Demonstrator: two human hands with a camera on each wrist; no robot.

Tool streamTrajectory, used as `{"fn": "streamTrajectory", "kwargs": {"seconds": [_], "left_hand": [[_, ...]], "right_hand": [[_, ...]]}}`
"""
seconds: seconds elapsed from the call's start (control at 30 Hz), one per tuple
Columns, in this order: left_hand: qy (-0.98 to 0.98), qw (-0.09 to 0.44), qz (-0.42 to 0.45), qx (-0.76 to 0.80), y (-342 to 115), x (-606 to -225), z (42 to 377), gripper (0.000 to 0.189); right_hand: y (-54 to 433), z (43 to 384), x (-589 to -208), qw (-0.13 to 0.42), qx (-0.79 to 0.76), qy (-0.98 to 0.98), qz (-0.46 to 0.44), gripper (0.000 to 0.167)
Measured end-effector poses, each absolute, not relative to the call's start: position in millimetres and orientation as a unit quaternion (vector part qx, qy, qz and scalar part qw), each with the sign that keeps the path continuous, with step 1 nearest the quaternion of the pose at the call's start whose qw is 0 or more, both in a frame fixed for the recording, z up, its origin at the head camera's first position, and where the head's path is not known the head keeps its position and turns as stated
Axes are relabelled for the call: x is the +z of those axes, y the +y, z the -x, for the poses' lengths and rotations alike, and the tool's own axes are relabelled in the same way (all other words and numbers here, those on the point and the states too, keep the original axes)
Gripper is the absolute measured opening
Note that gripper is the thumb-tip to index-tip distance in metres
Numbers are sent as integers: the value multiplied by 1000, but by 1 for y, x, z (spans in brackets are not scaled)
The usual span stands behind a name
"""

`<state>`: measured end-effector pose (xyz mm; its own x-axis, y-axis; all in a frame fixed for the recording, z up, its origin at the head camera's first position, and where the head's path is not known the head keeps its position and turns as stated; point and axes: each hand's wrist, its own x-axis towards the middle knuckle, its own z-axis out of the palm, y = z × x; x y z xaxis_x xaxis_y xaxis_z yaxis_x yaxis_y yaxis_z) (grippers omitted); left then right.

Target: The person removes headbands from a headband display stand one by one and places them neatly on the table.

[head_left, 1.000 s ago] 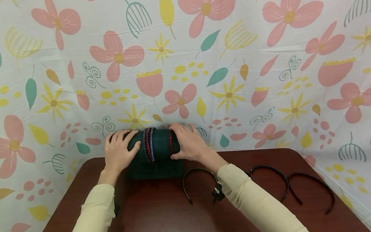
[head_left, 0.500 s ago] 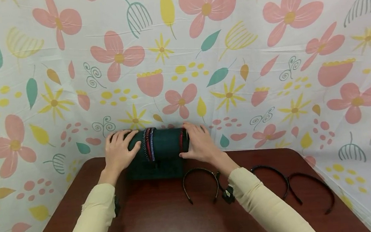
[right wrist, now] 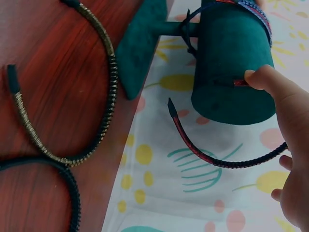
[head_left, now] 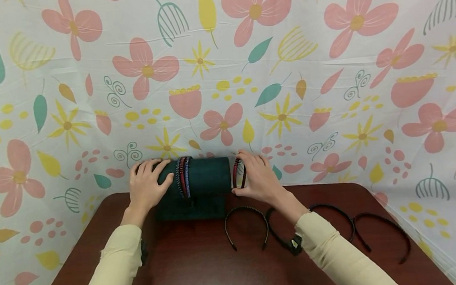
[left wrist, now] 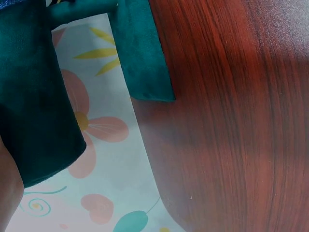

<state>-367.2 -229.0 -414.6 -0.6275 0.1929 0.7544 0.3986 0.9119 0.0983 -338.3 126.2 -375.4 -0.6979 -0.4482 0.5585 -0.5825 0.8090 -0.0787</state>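
Note:
A dark green velvet headband stand [head_left: 210,175], a horizontal roll over a flat base, stands at the table's back. My left hand [head_left: 146,186] rests over the roll's left end with spread fingers. In the left wrist view, only an edge of that hand [left wrist: 8,188] shows beside the roll. Several beaded headbands [head_left: 183,178] circle the roll near its middle. Just beyond its right end, my right hand [head_left: 261,178] holds a red-and-black headband [right wrist: 207,158]. The right wrist view shows the thumb at one tip; the other tip points free.
Several headbands lie on the dark red wooden table right of the stand: a gold-and-black one [head_left: 245,207], one partly behind my right wrist [head_left: 277,235], and two black ones [head_left: 335,205] farther right. A flowered cloth [head_left: 221,70] hangs behind the table.
My right hand has slid the red-and-black headband rightward along the roll and off its right end. The left hand and the stand have stayed in place.

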Motion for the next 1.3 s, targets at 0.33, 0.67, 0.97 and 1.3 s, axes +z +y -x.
{"fn": "streamTrajectory", "kwargs": {"seconds": [0.33, 0.67, 0.97, 1.3], "left_hand": [[-895, 395, 165, -126, -229, -414, 367, 48], [-894, 394, 166, -132, -228, -412, 365, 48], [-891, 402, 168, -126, -228, -413, 366, 49], [-890, 404, 169, -129, -228, -413, 365, 48]], "right_hand": [[139, 321, -384, 273, 124, -907, -296, 95], [140, 306, -399, 280, 118, -896, -325, 95], [134, 288, -413, 253, 127, -896, -341, 94], [127, 268, -433, 203, 133, -907, -343, 96]]}}
